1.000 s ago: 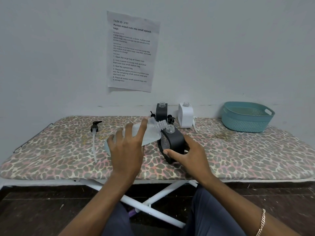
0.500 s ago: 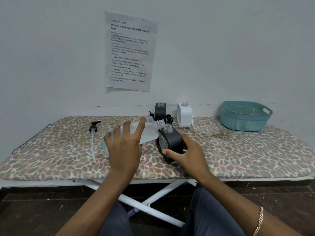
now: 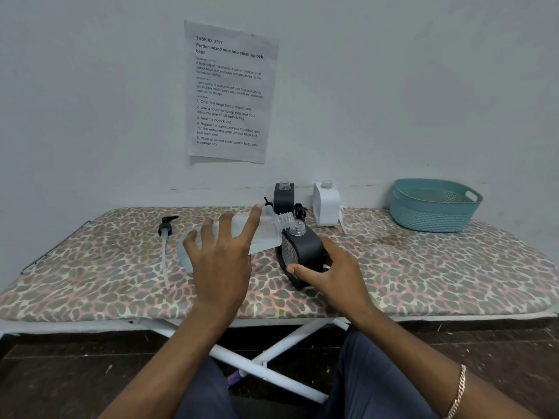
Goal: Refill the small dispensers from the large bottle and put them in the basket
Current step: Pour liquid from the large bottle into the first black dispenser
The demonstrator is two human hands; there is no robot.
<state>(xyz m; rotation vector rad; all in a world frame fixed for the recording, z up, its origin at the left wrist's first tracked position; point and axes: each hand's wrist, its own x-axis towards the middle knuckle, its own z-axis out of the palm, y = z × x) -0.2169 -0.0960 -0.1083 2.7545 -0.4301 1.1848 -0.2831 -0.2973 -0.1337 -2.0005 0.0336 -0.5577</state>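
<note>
Barely moved: left hand [image 3: 220,264] holds tilted bottle [image 3: 269,225], neck by dispenser [image 3: 305,246] mouth. Right hand [image 3: 335,273] grips dispenser, frame centre.

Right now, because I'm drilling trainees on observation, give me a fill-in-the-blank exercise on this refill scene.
The left hand tips the large bottle toward the held dispenser, coloured ____.
The far dispenser nearest the basket is ____.
The long-tube pump lies on the large bottle's ____ side.
Missing: black; white; left.

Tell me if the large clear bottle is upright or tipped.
Tipped. The left hand holds the large clear bottle nearly sideways, uncapped neck at the mouth of the black dispenser.
</note>
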